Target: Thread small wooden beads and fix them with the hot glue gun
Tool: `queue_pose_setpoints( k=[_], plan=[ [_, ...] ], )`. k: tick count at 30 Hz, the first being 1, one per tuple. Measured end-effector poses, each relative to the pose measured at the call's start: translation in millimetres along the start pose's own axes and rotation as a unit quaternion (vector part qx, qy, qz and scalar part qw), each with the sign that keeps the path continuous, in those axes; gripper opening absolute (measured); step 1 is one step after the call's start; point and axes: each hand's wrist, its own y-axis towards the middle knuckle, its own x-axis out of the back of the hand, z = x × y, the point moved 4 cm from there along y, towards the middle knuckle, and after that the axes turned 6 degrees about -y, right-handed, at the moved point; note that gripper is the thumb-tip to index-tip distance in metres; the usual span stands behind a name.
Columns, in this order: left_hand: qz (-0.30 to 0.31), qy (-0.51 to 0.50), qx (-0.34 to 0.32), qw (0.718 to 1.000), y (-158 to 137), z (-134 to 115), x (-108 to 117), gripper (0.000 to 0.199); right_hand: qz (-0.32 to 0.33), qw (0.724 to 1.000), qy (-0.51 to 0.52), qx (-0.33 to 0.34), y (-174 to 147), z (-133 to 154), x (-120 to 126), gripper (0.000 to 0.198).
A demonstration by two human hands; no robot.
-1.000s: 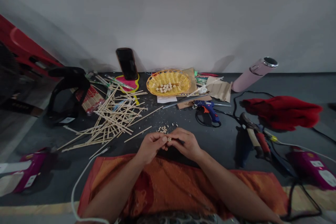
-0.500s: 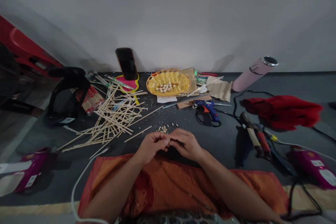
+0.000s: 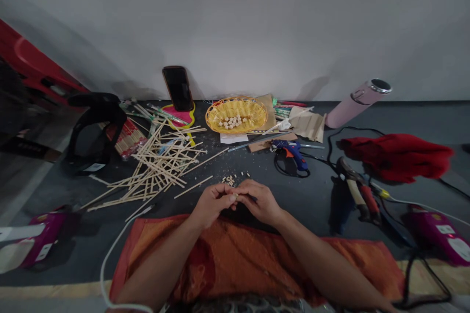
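My left hand (image 3: 215,204) and my right hand (image 3: 260,200) meet fingertip to fingertip above the near edge of the dark table. Between the pinched fingers is a small pale wooden piece (image 3: 235,196), mostly hidden, so its exact shape cannot be made out. Just beyond my fingers lie several short cut stick pieces (image 3: 229,180). Farther back, a yellow woven basket (image 3: 253,110) holds several small pale clusters (image 3: 232,122). Left of my hands, a single wooden stick (image 3: 193,187) rests beside a heap of sticks (image 3: 157,166).
A blue glue gun (image 3: 293,151), pliers (image 3: 358,190) and a red cloth (image 3: 398,155) lie to the right. A pink flask (image 3: 356,105) and a phone (image 3: 178,88) stand along the wall. An orange cloth (image 3: 242,264) lies under my forearms. A white cable (image 3: 117,244) runs at left.
My hands stay in almost the same place. The fingers have shifted slightly around the small piece, and the whole view has moved a little.
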Motion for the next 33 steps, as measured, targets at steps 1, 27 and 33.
queue_pose_setpoints(
  k=[1,27,33],
  plan=[
    [0.001,-0.008,-0.002,1.000,0.1,0.1,-0.8,0.019,-0.001,1.000,-0.006,0.001,-0.3,-0.9,0.1,0.021],
    [0.012,0.044,-0.047,0.998,2.7,4.5,4.8,0.016,-0.019,0.998,-0.048,0.039,-4.1,-3.7,-3.5,0.020],
    [0.004,0.049,-0.056,0.997,4.1,5.8,4.6,0.017,-0.026,0.995,-0.084,0.045,-5.2,-5.7,-5.2,0.019]
  ],
)
